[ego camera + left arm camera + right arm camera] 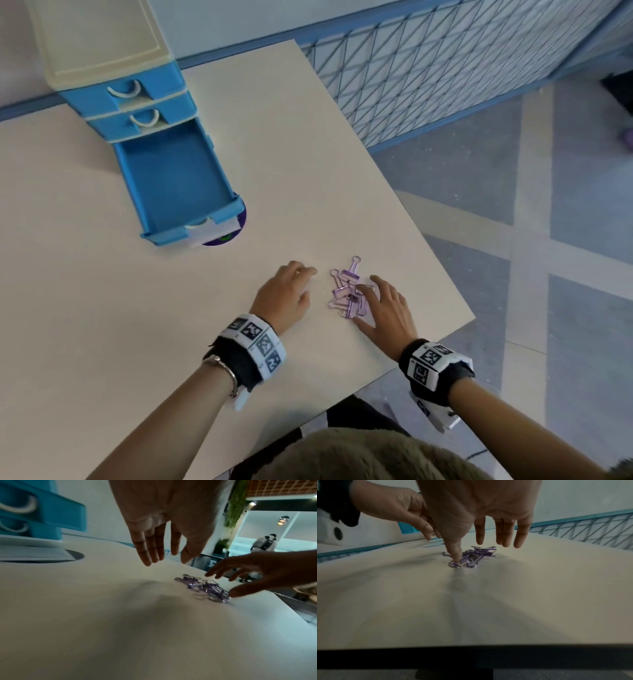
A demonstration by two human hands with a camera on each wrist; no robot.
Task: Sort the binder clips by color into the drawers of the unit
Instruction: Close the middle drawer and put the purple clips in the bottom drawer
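From above, the drawer unit stands at the bench's far left with its bottom drawer pulled out, which the wrist views mostly cut off. The purple binder clips lie heaped near the right edge between both hands. The left hand hovers spread beside them holding nothing, while the right hand, fingers straight, presses its thumb onto the heap; single clips blur together.

Drawer unit: three drawers. Purple binder clips: tangled, count unclear.
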